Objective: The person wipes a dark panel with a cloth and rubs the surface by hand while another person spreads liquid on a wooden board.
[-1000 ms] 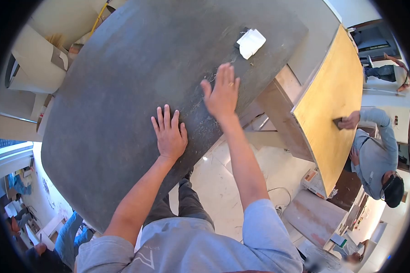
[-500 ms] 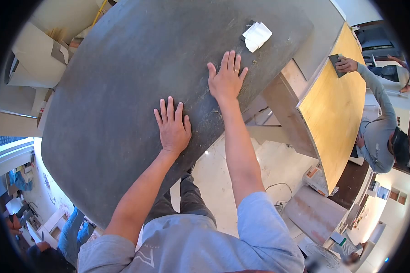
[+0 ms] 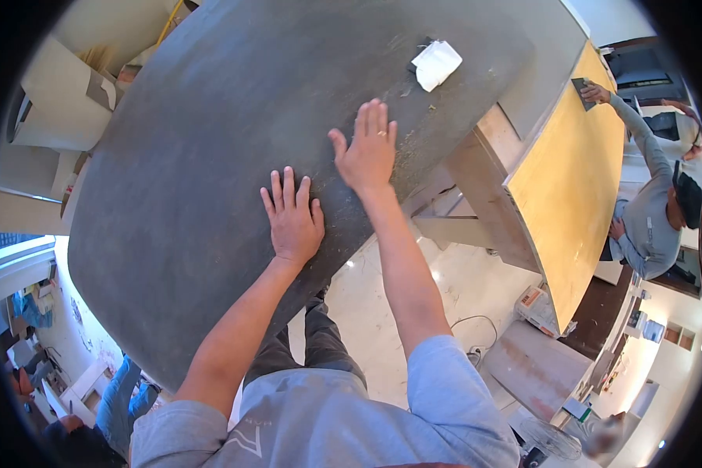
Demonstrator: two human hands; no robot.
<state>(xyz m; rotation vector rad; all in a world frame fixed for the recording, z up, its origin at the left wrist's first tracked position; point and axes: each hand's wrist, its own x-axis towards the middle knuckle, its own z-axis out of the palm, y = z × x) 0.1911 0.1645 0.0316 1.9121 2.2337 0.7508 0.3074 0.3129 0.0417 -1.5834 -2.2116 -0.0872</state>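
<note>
A large dark grey panel with rounded corners [image 3: 171,179] spreads out in front of me. My left hand [image 3: 295,226] rests palm down on it near the front edge, fingers spread. Further right, my right hand [image 3: 368,154] lies flat on the same surface, its thumb apart and a ring on one finger. Neither hand holds anything. Fine shavings and dust lie on the panel to the right of my right hand. Beyond that hand sits a folded white paper or cloth [image 3: 437,65], with something dark partly hidden under its left edge.
On the right, a co-worker [image 3: 651,226] presses a dark block [image 3: 582,93] on a yellowish wooden panel [image 3: 573,195]. A cable [image 3: 487,324] and a box [image 3: 540,310] are below it. Other people [image 3: 121,405] are at lower left. Curved pale sheets [image 3: 58,97] stand at upper left.
My right hand has slid left and slightly nearer to me across the panel. My left hand stays almost in place. The co-worker's hand with the block has moved further up the yellowish panel.
</note>
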